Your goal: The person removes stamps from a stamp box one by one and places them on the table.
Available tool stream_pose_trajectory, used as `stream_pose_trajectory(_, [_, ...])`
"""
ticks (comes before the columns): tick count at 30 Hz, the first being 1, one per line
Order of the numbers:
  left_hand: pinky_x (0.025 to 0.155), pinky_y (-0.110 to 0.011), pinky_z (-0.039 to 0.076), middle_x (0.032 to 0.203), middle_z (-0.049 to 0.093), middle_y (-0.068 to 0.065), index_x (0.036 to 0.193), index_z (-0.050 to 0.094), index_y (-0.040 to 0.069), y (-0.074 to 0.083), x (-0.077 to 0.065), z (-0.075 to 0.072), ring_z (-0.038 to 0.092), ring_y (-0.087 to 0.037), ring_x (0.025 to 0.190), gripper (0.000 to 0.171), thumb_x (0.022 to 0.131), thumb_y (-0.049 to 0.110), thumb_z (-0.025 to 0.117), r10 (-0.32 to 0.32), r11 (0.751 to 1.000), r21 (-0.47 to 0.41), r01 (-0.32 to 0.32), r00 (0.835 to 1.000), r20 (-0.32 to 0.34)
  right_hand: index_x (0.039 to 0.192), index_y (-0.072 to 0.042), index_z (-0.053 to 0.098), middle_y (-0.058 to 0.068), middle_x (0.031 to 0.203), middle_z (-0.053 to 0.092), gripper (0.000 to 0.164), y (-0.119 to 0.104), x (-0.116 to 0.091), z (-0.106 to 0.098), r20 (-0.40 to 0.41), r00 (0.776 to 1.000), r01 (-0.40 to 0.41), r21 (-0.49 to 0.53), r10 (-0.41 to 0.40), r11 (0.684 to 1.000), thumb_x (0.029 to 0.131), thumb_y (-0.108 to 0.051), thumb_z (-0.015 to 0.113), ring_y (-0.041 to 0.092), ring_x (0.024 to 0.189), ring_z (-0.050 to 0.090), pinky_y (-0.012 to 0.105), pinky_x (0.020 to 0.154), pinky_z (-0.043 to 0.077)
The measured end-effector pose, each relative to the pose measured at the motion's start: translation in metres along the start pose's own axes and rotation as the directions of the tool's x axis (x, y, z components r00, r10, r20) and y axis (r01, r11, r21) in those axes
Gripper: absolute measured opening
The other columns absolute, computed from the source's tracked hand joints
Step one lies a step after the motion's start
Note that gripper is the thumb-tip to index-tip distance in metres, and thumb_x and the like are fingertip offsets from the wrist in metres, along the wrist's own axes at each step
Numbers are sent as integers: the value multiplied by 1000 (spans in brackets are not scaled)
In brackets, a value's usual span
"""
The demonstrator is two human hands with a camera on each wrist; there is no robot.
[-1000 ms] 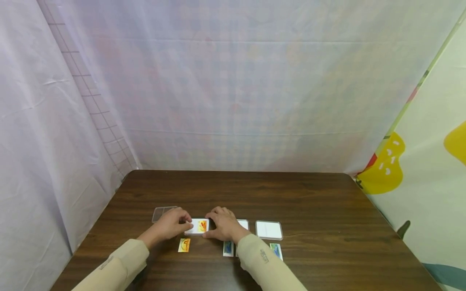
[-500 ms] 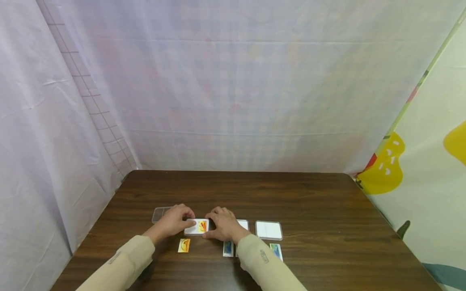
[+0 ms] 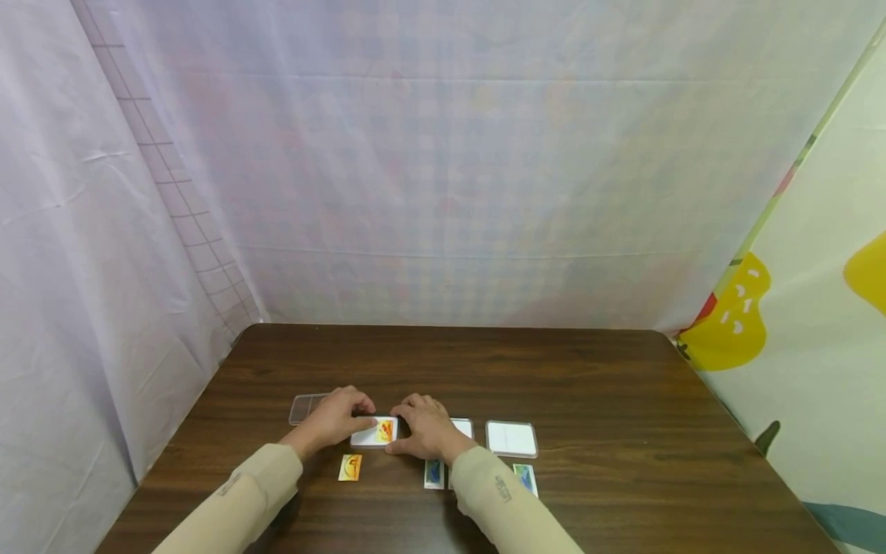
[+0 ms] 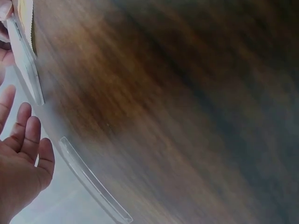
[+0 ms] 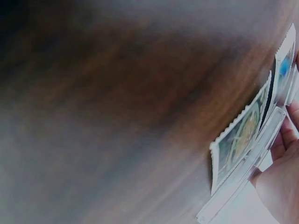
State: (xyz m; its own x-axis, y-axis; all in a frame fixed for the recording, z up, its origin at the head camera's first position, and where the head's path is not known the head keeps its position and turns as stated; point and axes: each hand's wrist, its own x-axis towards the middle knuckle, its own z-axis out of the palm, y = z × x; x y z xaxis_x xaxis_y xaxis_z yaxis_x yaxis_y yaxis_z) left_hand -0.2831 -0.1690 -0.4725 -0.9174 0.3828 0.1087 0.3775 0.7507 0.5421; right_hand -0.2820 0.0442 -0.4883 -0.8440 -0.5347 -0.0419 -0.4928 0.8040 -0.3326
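Note:
A flat clear plastic case with a white insert (image 3: 361,440) lies on the table between the hands. On its right part sits an orange and yellow stamp (image 3: 384,432). My left hand (image 3: 332,419) reaches over the case from the left, its thumb touching the stamp's left edge. In the left wrist view that hand's other fingers (image 4: 32,135) are spread and slightly bent. With thumb at the near corner and fingers at the far one, my right hand (image 3: 425,427) holds the case's right end. That hand partly hides a second white case (image 3: 462,425).
Another white case (image 3: 511,438) lies further right. A clear lid (image 3: 302,408) is at the far left, partly behind the left hand. Loose stamps lie nearer: a yellow one (image 3: 350,467), a blue one (image 3: 434,474) and a blue-green one (image 3: 524,477). A curtain (image 3: 443,192) hangs behind the table.
My left hand has shifted right and slightly away, its thumb moving over the case to the stamp's left edge. My right hand has stayed in place at the case.

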Motion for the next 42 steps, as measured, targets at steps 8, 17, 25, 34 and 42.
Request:
stream_pose_trajectory(8, [87,-45,45,94,62,-1,95,72,10,-1,3,3,57,-22,94,15,86,21,77,5,1000,8,-5,1000,9,137,-18,57,4,138,49,66,1,0,1,2,1000,2,8,-2,1000,86,-58,69,24,130,42,48,111,29])
stream_pose_trajectory(17, [85,-44,44,91,61,-1,94,72,9,-3,6,7,56,-22,91,15,84,20,78,22,999,26,-22,1000,15,138,-17,56,5,138,49,66,2,1,2,-2,1000,11,0,-11,1000,86,-57,69,25,130,42,48,111,30])
stream_pose_trajectory(25, [86,-47,44,92,62,1,94,72,11,-3,7,8,56,-20,91,17,83,22,79,27,998,50,-27,1000,16,137,-17,57,5,138,49,66,2,2,2,-9,1000,9,6,-8,1000,86,-56,70,25,130,42,48,111,30])
stream_pose_trajectory(34, [87,-50,40,93,62,4,93,72,15,0,7,11,55,-20,93,17,82,24,81,-31,997,72,29,999,25,136,-17,57,4,137,50,65,2,1,2,-18,1000,11,3,-11,1000,86,-56,70,24,129,43,48,110,30])
stream_pose_trajectory(42, [87,-49,38,92,61,6,92,72,17,1,9,12,55,-18,93,14,83,23,81,-48,996,76,46,999,24,136,-17,58,4,136,50,65,2,1,2,-21,1000,13,-1,-13,1000,85,-56,70,24,129,43,48,110,30])
